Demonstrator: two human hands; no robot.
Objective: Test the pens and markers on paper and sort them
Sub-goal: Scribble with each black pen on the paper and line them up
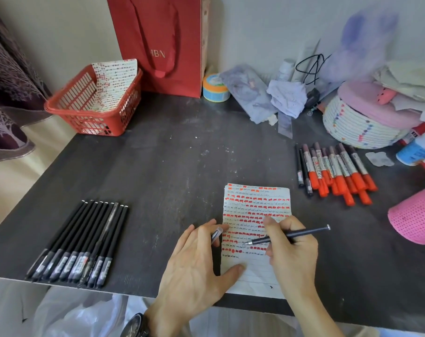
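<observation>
A lined sheet of paper [255,205], covered with rows of red marks and black scribbles, lies on the dark table [172,166]. My right hand [291,254] grips a black pen [303,232] with its tip on the paper's lower rows. My left hand [194,268] presses the sheet's left edge and holds the pen cap [216,235] between its fingers. A row of several black pens [85,242] lies at the left front. At the right lie several red-capped markers [340,171] beside two black pens [302,169].
A red basket [85,113] with a marked sheet stands at the back left beside a red paper bag [162,42]. A pink mesh cup [415,215] lies at the right edge. A woven basket [352,125], bottles and cloths crowd the back right.
</observation>
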